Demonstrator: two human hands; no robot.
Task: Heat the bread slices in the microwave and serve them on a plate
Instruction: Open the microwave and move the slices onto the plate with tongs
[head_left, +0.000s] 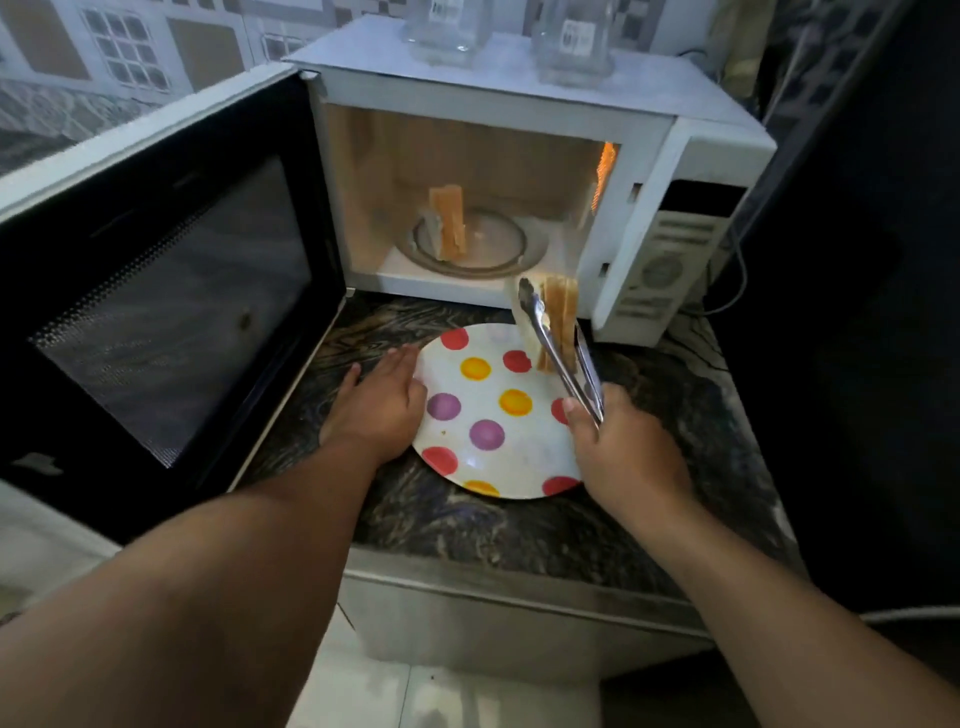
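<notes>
tongs (561, 353) gripped by right hand (626, 452) pinch bread slices (560, 322) above spotted plate (493, 415); left hand (382, 400), fingers straight, rests at plate's rim on counter (467, 519).

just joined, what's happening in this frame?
A person is moving bread out of the open microwave. The right hand grips metal tongs clamped on bread slices, held upright above a polka-dot plate on the dark counter. The left hand rests flat against the plate's left edge. More bread stands on the glass turntable inside. Nothing lies on the plate yet.
</notes>
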